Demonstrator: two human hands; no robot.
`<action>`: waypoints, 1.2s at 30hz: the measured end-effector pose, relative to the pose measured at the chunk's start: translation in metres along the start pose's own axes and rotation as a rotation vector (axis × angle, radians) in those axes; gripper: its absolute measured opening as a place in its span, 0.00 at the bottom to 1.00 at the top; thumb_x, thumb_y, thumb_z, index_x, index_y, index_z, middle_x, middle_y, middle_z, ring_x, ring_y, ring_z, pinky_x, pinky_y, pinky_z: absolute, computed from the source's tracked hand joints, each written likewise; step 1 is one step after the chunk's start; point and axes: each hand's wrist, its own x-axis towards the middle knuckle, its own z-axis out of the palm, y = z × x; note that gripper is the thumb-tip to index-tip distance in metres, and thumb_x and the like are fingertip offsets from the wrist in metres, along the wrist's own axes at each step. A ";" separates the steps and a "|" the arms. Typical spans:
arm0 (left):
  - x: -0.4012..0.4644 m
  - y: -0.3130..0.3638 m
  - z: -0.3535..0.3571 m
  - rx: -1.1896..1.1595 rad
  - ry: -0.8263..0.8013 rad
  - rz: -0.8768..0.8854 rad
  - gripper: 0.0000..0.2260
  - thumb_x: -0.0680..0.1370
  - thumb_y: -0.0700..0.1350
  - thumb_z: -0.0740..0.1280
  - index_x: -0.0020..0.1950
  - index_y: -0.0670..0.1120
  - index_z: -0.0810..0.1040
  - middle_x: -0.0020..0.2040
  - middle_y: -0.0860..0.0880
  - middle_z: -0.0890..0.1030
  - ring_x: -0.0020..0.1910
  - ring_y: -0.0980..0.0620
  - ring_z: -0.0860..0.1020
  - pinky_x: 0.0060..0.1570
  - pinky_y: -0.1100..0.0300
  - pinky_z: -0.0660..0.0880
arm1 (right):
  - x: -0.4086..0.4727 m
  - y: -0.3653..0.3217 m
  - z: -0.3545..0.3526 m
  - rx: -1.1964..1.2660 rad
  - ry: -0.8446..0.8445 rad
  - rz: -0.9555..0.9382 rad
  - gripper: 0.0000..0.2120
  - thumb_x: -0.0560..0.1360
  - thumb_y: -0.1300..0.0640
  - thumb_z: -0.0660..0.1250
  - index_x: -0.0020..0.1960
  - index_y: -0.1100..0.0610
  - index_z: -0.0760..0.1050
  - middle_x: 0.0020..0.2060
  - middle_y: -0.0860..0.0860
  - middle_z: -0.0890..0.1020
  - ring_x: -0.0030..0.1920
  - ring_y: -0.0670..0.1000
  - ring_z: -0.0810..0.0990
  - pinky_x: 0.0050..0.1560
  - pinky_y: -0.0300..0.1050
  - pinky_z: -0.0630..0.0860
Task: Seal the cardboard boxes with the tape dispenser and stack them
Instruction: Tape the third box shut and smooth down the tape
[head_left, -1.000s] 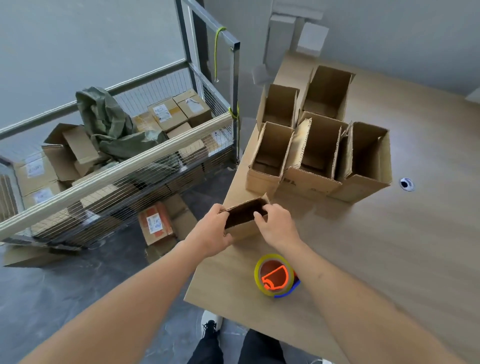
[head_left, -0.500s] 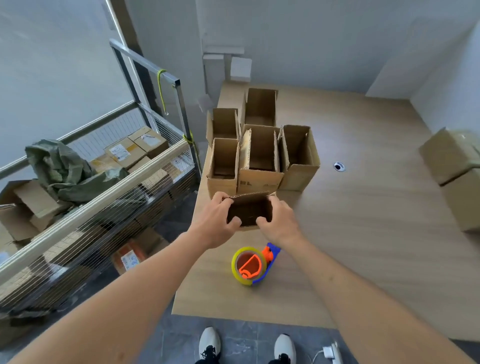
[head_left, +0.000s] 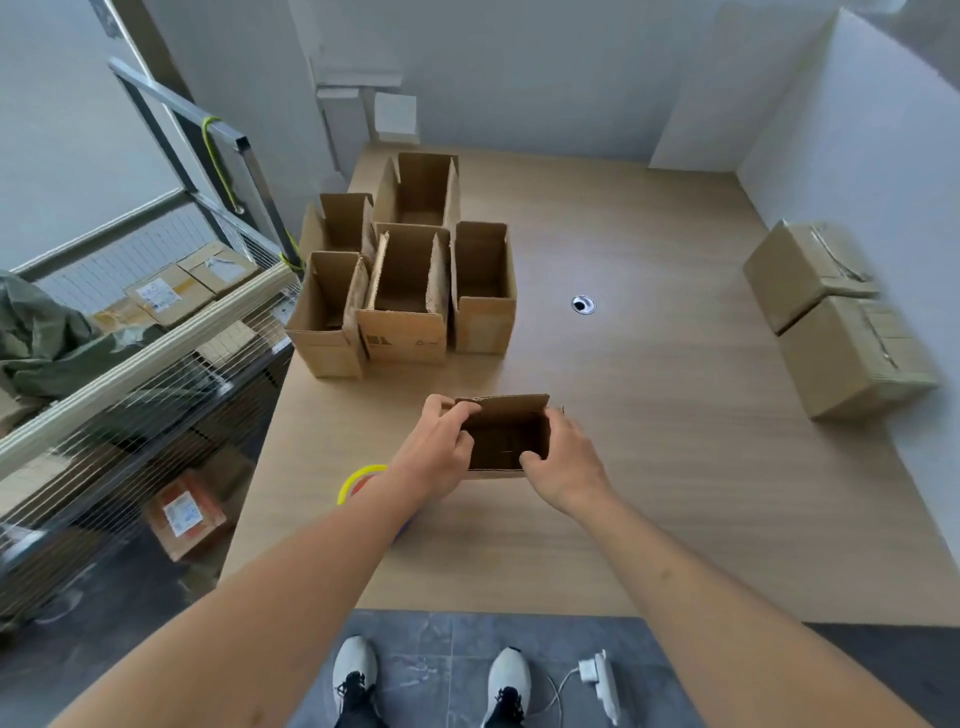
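Observation:
A small open cardboard box (head_left: 506, 434) is held over the wooden table (head_left: 649, 467) in front of me. My left hand (head_left: 439, 452) grips its left side with the fingers curled over the rim. My right hand (head_left: 563, 462) grips its right side, thumb inside the opening. The tape dispenser (head_left: 358, 480), yellow-rimmed with orange inside, lies on the table mostly hidden under my left forearm. Several open cardboard boxes (head_left: 405, 291) stand clustered at the table's far left. Two sealed boxes (head_left: 831, 317) sit stacked at the right edge by the wall.
A wire cage cart (head_left: 130, 374) with labelled parcels and a green sack stands left of the table. A cable hole (head_left: 583, 304) is set in the tabletop. My shoes (head_left: 431, 680) and a white charger (head_left: 597, 675) are on the grey floor below.
Both hands have carried the small box to the right, away from the cluster of open boxes. The view has swung right, and the dispenser now lies under my left forearm.

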 end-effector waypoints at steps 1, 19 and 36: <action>-0.002 0.002 0.009 -0.005 0.000 -0.003 0.19 0.83 0.40 0.56 0.72 0.50 0.73 0.64 0.49 0.67 0.58 0.49 0.73 0.60 0.58 0.73 | -0.002 0.011 0.000 0.006 -0.014 0.015 0.32 0.75 0.52 0.67 0.77 0.53 0.63 0.65 0.53 0.73 0.64 0.55 0.74 0.64 0.51 0.75; -0.018 -0.015 0.076 0.110 -0.008 -0.054 0.40 0.74 0.40 0.76 0.80 0.62 0.62 0.55 0.53 0.68 0.47 0.50 0.75 0.51 0.57 0.76 | -0.008 0.077 0.023 -0.043 -0.136 0.003 0.37 0.82 0.52 0.66 0.80 0.35 0.47 0.53 0.55 0.80 0.53 0.59 0.81 0.54 0.51 0.75; -0.020 -0.038 0.083 0.235 -0.010 0.047 0.24 0.75 0.44 0.74 0.71 0.50 0.76 0.63 0.47 0.73 0.55 0.45 0.76 0.53 0.48 0.78 | -0.005 0.078 0.056 -0.184 -0.103 -0.053 0.23 0.80 0.43 0.66 0.73 0.44 0.70 0.73 0.52 0.64 0.70 0.58 0.72 0.61 0.55 0.77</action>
